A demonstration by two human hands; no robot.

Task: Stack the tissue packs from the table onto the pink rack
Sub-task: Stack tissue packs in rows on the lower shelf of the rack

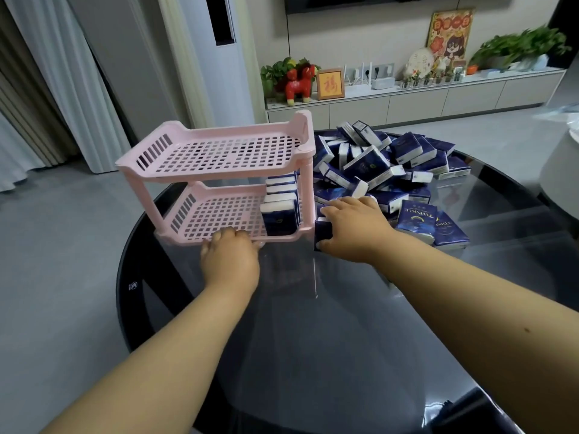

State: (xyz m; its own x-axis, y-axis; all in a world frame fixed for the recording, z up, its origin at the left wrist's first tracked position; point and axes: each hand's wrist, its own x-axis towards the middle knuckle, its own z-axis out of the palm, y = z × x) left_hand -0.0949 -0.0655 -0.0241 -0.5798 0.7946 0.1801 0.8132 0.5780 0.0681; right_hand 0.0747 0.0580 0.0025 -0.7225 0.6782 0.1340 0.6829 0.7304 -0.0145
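Many dark blue tissue packs point(385, 170) lie in a big heap on the far right part of the round dark glass table point(313, 339). A few more packs point(280, 203) already stand in a row at the right end of the bottom shelf of the pink rack point(219, 158). The top shelf has holes all over it. The rack stands on the table, just left of the heap. The right hand point(351, 230) is at the near edge of the heap, with its fingers and thumb curled around one pack point(322, 231) beside the rack's leg. The left hand point(230, 258) holds the front rim of the bottom shelf, fingers bent over it. Behind the table is a long low cabinet point(407, 104) with a red toy horse point(300, 84) and green plants point(520, 47).
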